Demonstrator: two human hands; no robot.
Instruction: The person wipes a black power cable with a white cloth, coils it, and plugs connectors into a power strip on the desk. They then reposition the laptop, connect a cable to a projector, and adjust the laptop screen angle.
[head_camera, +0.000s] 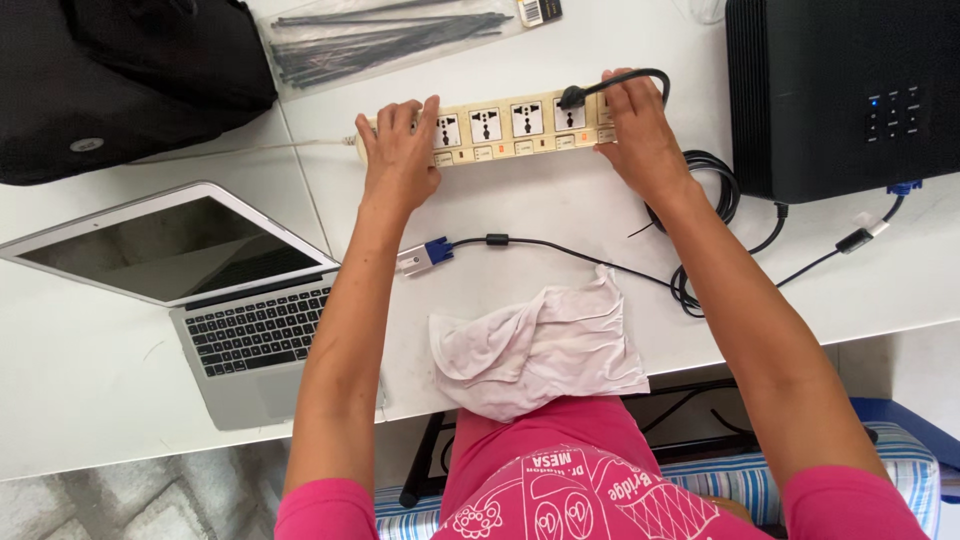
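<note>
My left hand (400, 150) presses flat on the left end of the cream power strip (500, 128), fingers spread, gripping nothing. My right hand (635, 130) has its fingers pinched on the black plug (572, 97) in the right-hand socket. Strip lies at the back of the white surface (560, 205). Best to keep it pinned, plug straight, cord (640, 76) slack

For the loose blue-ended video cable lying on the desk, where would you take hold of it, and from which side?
Grip the blue connector by its moulded body, from above, fingers across its narrow sides. It lies flat and free on the table, metal end pointing left toward the laptop, clear of the white cloth. The thin cable offers less purchase.
</note>
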